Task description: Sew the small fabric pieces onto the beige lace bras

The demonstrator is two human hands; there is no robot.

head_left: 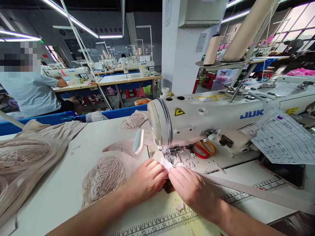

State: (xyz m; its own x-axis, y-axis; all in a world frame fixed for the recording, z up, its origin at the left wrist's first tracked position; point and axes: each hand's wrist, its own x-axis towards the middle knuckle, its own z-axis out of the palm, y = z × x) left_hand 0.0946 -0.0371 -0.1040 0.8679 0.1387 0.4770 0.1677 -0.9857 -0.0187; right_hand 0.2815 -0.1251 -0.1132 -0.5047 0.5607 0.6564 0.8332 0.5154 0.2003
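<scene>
My left hand (147,178) and my right hand (190,188) meet just in front of the presser foot (172,151) of a white sewing machine (209,121). Both pinch the edge of a beige lace bra piece (108,175) that lies to the left on the table. A beige strap (258,193) runs from under my right hand toward the right. The needle itself is hidden by the machine head.
A heap of beige garments (27,160) lies at the left edge. Red and orange scissors (204,149) rest on the machine bed. A paper sheet (283,137) hangs on the machine. Thread cones (246,29) stand behind. A person (31,88) sits at another machine at far left.
</scene>
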